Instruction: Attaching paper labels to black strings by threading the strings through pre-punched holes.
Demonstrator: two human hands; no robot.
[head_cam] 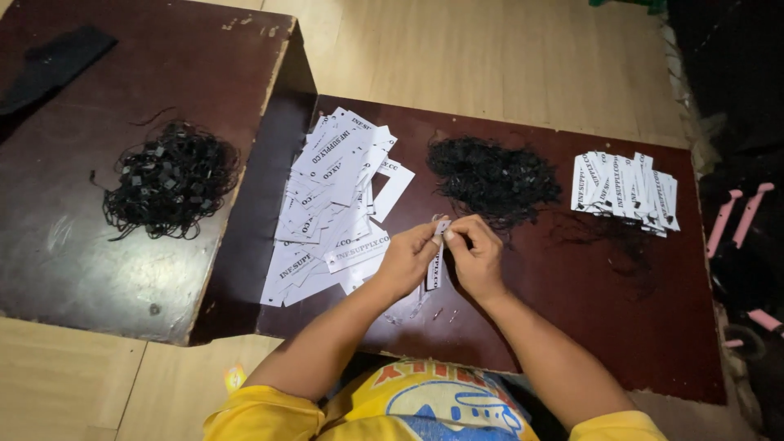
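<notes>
My left hand [406, 260] and my right hand [476, 255] meet over the low dark board [572, 327], both pinching the top of one white paper tag [435, 261] that hangs down between them. A loose heap of white printed tags [331, 208] lies just left of my hands. A tangle of black string loops [490, 180] sits right behind them. A neat fanned row of white tags [625, 192] rests further right with black strings trailing from it.
A raised dark wooden table [73, 245] on the left carries another pile of black string fasteners [170, 180] and a black cloth strip [53, 61]. Two small pins [445, 313] lie on the board near me. Pink plastic pieces [739, 216] lie at the right edge.
</notes>
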